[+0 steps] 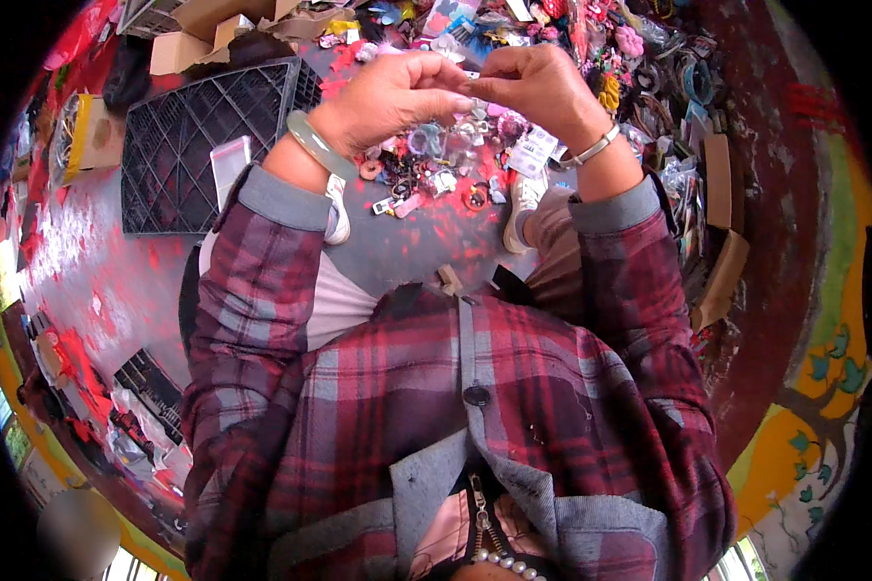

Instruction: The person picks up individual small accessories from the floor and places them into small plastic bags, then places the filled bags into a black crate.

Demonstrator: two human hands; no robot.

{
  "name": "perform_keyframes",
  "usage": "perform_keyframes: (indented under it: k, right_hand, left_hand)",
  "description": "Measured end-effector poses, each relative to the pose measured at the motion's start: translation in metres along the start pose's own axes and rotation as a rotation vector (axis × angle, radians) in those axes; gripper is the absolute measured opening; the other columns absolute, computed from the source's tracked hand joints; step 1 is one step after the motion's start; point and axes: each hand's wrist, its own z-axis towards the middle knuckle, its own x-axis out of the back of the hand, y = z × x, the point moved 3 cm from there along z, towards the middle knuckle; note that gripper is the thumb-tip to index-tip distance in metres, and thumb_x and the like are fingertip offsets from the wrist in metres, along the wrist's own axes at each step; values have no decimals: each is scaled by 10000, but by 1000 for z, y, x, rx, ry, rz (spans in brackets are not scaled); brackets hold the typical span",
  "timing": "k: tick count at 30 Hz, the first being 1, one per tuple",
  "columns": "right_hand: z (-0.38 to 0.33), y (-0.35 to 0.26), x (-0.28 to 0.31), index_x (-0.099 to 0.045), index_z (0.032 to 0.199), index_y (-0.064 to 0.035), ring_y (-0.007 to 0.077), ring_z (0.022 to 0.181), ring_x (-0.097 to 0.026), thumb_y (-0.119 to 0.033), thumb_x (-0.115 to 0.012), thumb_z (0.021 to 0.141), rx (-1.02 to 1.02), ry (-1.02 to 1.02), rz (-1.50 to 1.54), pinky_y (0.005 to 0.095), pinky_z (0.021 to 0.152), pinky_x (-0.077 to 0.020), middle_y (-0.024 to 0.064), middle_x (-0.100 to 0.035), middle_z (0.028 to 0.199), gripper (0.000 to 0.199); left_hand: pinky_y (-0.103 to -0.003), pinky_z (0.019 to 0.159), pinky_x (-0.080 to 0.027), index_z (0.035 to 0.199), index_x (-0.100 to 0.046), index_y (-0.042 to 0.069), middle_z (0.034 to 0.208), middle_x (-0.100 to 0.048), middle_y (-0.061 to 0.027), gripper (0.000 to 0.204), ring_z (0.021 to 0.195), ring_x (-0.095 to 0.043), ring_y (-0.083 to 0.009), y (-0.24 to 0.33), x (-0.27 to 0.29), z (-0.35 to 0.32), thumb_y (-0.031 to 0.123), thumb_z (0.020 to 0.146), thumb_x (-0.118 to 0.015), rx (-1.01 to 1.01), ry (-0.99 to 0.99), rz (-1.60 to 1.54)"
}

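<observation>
My left hand (388,102), with a pale green bangle (318,147) at its wrist, is raised in front of me and its fingertips are pinched. Facing it, my right hand (545,95) wears a silver-coloured bracelet (591,147) and pinches too. The fingertips of both hands meet above a heap of small trinkets and hair accessories (446,145). Whatever lies between them is too small or hidden to make out. A white printed label sheet (533,152) rests on the heap just below my right hand.
A black plastic lattice crate (208,145) lies left of the heap, with a white flat tray (230,167) on it. Cardboard boxes (181,50) stand at the far left. More accessories (683,87) pile up at the right, beside cardboard flaps (717,184). My shoes (523,208) flank the heap.
</observation>
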Motion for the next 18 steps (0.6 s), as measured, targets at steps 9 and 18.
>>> perform_keyframes:
  k: [9, 18]
  right_hand:
    - [1, -24, 11, -588, 678, -4, 49, 508, -421, -228, -709, 724, 84, -48, -85, 226, 445, -337, -9, -490, 543, 258]
    - [20, -72, 11, -631, 650, -77, 329, 581, -589, -402, -639, 690, 131, -53, -582, 396, 529, -464, 146, -577, 588, 327]
  left_hand:
    - [-210, 728, -441, 1113, -557, 14, 998, -594, -43, 269, 806, -546, -75, 24, 11, -16, 123, 880, -479, -88, 7, 213]
    - [-249, 752, -473, 1099, -550, 5, 978, -607, -74, 360, 849, -591, -129, 35, 13, -35, 265, 852, -526, -130, 133, 113]
